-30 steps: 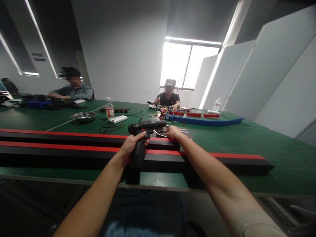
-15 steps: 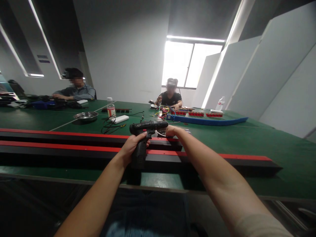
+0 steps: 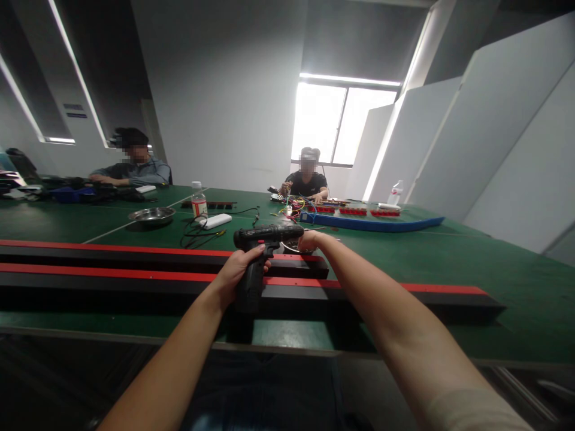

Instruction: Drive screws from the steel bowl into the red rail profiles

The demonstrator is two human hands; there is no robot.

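My left hand [image 3: 242, 270] is wrapped round the grip of a black cordless drill [image 3: 252, 280], its thumb along the side below the body. The drill lies level, with its thin bit pointing right. Beyond the drill's nose, my right hand [image 3: 309, 239] reaches down at a round metal bowl [image 3: 291, 246], mostly hidden behind the drill and hand. Its fingers are out of sight, so what they touch cannot be made out. Under my arms lie two long black bars with red tops, a near bar [image 3: 179, 275] and a far bar [image 3: 135, 248].
A steel bowl [image 3: 151, 216], a bottle [image 3: 199, 203], a white block [image 3: 215, 221] and black cables stand left of centre on the green table [image 3: 449, 257]. Coloured wires, red parts [image 3: 353, 211] and a blue strip [image 3: 372, 222] lie further back. Two people sit across the table.
The view has tilted slightly, so the scene sits a little lower and further left. My left hand still grips the drill; my right hand stays at the bowl.
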